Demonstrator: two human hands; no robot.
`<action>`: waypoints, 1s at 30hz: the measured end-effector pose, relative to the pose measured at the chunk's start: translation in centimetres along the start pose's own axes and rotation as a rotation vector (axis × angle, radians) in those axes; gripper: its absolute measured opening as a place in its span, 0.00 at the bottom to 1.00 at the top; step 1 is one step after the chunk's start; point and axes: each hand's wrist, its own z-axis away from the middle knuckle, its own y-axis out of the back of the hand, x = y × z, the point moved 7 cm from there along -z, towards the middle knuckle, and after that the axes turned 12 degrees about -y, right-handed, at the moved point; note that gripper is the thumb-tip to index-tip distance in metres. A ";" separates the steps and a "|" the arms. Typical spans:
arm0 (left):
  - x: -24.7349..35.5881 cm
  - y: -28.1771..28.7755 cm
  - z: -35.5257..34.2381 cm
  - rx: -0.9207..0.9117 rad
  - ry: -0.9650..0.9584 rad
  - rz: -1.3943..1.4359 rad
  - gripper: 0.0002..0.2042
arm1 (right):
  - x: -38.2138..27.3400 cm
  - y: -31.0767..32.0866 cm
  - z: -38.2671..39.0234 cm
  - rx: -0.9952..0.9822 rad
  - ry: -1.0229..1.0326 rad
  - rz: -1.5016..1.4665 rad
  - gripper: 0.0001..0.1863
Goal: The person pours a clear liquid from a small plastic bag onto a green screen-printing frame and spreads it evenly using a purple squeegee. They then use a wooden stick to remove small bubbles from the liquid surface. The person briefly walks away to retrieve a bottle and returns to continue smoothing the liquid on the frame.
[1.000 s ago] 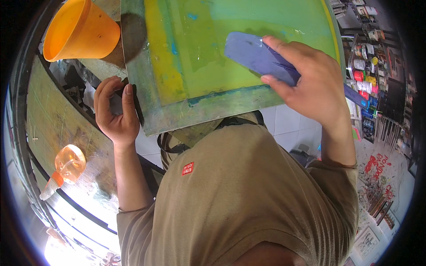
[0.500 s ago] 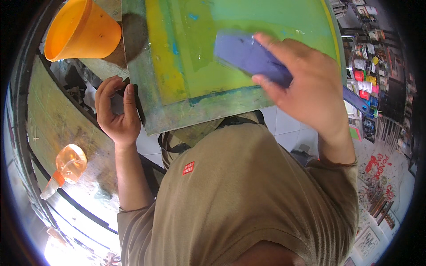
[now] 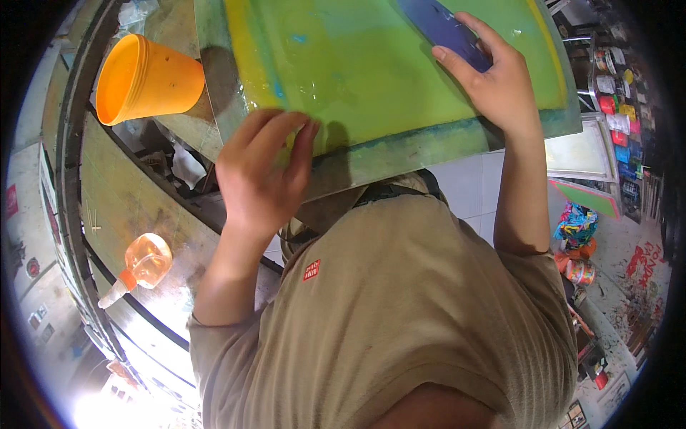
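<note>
A printing screen [image 3: 386,100] with green-yellow mesh and a stained grey-green frame lies in front of me, its mesh wet and shiny in places. My right hand [image 3: 500,82] grips a flat purple-blue block [image 3: 446,32] by its near end over the far right part of the mesh; its exact kind is unclear. Above the screen's near left corner is my left hand [image 3: 261,168]. Its fingers are bent, with thumb and fingertips brought together; whatever they may hold is too small to make out. Its shadow falls on the mesh beside it.
An orange plastic tub [image 3: 153,79] stands left of the screen. Farther down the left-hand worktop [image 3: 107,207] lies a clear bottle [image 3: 148,261] of orange liquid with a nozzle. Paint containers [image 3: 618,121] crowd the right side, near a pale framed panel [image 3: 582,151].
My left hand has let go of the screen's left edge and moved right, over the mesh. My right hand has carried the purple-blue block away from me and to the right. The view has shifted.
</note>
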 end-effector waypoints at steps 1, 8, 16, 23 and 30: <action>0.0 -0.6 -0.9 -0.037 -0.018 -0.026 0.07 | 0.2 0.1 -0.1 -0.016 -0.022 -0.049 0.28; -1.9 -3.9 -3.8 -0.288 0.066 -0.105 0.07 | -0.9 1.6 0.1 -0.015 -0.060 -0.135 0.28; -1.4 -4.1 -4.3 -0.337 0.075 -0.186 0.06 | -0.7 1.7 0.3 0.033 -0.065 -0.087 0.28; -1.0 -4.1 -3.8 -0.242 0.054 -0.249 0.05 | -0.8 1.7 0.2 0.055 -0.063 -0.056 0.29; -2.1 -3.5 -3.7 -0.196 0.061 -0.151 0.05 | -0.9 1.6 0.1 0.041 -0.046 -0.051 0.29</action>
